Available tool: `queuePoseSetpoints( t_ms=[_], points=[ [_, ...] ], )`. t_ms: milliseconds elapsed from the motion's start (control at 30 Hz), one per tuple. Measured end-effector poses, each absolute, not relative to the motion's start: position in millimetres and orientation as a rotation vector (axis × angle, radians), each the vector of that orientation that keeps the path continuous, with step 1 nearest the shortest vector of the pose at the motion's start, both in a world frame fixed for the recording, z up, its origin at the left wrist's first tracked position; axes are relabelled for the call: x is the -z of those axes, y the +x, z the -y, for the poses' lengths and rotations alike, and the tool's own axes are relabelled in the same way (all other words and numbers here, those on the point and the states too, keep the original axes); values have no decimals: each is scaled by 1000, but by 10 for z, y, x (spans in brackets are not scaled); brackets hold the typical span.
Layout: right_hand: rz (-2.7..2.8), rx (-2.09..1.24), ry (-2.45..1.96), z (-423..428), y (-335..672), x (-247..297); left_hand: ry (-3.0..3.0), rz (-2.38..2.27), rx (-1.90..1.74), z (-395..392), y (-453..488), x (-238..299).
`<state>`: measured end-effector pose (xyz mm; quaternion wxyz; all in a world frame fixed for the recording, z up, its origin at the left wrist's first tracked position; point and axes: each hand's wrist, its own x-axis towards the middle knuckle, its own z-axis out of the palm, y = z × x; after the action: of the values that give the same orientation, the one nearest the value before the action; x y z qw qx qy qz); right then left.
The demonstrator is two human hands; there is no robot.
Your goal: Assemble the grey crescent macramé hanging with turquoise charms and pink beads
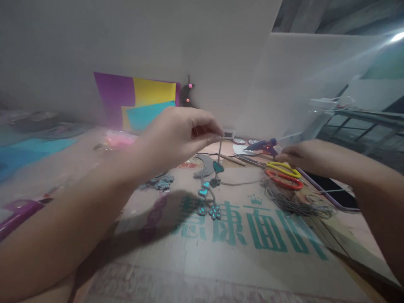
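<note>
My left hand (192,130) pinches the upper end of a thin grey cord (220,148) between thumb and fingertips. A teal heart charm (218,167) hangs on this cord, above a small dark flower-like piece. Below and behind it, a grey crescent moon (206,165) lies on the board with strings of blue hearts (203,192) and a blue-and-grey flower (215,211). At the right, my right hand (293,153) has its fingers curled at the handle of a dark blue glue gun (260,145) with a small red light.
Scissors with yellow and red handles (284,179) lie beneath my right hand. Nearby are a tangle of grey cord (293,202) and a phone (331,191). Coloured sheets (115,94) lean on the back wall. More charms (162,182) sit left on the printed board (202,261).
</note>
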<state>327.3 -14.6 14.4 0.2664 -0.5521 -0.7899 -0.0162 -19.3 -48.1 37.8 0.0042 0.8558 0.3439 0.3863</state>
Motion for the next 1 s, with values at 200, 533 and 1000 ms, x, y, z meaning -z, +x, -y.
queuePoseSetpoints(
  t_ms=[200,533,1000],
  points=[
    [2008,-135,-1352,619,2610,-277,2734,-935,-1202,484,-34,-223],
    [2068,-489,-1209,675,2268,137,2724,-772,-1152,481,190,20],
    [1895,-420,-1171,705,2410,-128,2550,-1494,-479,-201,2,775]
  ],
)
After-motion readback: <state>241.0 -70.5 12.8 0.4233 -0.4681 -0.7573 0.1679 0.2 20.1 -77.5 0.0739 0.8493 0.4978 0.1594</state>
